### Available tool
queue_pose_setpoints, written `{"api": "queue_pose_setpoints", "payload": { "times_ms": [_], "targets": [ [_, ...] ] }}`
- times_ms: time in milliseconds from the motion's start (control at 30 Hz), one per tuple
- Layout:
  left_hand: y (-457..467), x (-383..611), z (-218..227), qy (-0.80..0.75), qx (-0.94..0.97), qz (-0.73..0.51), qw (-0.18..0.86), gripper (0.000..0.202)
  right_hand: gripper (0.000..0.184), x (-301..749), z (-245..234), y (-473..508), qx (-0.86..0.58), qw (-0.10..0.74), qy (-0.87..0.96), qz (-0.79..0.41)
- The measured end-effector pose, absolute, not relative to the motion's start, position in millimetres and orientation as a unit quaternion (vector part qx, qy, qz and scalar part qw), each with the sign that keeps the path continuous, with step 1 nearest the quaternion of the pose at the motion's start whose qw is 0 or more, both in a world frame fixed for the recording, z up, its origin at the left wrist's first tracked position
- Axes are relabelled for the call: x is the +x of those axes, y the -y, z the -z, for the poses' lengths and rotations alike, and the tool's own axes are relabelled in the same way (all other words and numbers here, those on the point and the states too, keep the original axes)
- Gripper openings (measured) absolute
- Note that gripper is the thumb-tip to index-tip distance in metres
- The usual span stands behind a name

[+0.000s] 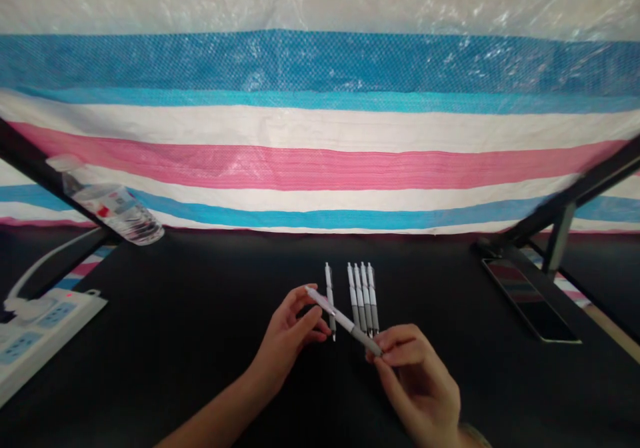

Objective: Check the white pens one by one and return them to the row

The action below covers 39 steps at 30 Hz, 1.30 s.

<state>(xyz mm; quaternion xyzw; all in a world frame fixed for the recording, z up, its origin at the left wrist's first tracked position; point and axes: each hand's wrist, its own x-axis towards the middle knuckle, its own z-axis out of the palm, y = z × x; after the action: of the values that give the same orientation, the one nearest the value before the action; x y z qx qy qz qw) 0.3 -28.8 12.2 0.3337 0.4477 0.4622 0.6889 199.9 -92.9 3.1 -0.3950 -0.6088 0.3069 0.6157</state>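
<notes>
A white and grey pen [343, 320] is held slantwise above the black table [200, 341] between both my hands. My left hand [293, 333] pinches its upper white end with curled fingers. My right hand [417, 381] pinches the lower grey end. Behind them lies a single pen [329, 288] pointing away from me, and to its right several more pens [363, 295] lie side by side in a row.
A plastic water bottle [113, 208] stands at the back left. A white power strip [35, 335] with a cable sits at the left edge. A phone [530, 301] lies at the right, by a black frame [565, 215]. A striped tarp [320, 135] hangs behind.
</notes>
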Motion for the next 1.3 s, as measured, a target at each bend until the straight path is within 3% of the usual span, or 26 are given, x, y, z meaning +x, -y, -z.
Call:
{"api": "queue_pose_setpoints", "payload": {
  "times_ms": [167, 300, 467, 567, 800, 1000, 1300],
  "targets": [
    [24, -4, -11, -0.404, 0.29, -0.468, 0.73, 0.041, 0.013, 184, 9, 98, -0.369, 0.534, 0.536, -0.539],
    [24, -6, -13, -0.393, 0.321, -0.456, 0.731, 0.028, 0.033, 178, 14, 97, -0.298, 0.433, 0.377, -0.763],
    [24, -6, -8, -0.37, 0.308, -0.437, 0.759, 0.025, 0.048, 178, 20, 96, -0.233, 0.329, 0.249, -0.881],
    [25, -6, -7, -0.374, 0.319, -0.425, 0.76, 0.027, 0.054, 180, 26, 99, -0.24, 0.263, 0.25, -0.9],
    [26, -6, -4, -0.432, 0.329, -0.414, 0.731, 0.033, 0.058, 184, 19, 94, -0.348, 0.205, 0.293, -0.866],
    [26, -4, -2, -0.464, 0.325, -0.403, 0.719, 0.037, 0.058, 186, 20, 93, -0.406, 0.201, 0.32, -0.832],
    [25, -1, -2, -0.479, 0.318, -0.415, 0.705, 0.036, 0.045, 185, 18, 93, -0.466, 0.219, 0.343, -0.786]
  ]
}}
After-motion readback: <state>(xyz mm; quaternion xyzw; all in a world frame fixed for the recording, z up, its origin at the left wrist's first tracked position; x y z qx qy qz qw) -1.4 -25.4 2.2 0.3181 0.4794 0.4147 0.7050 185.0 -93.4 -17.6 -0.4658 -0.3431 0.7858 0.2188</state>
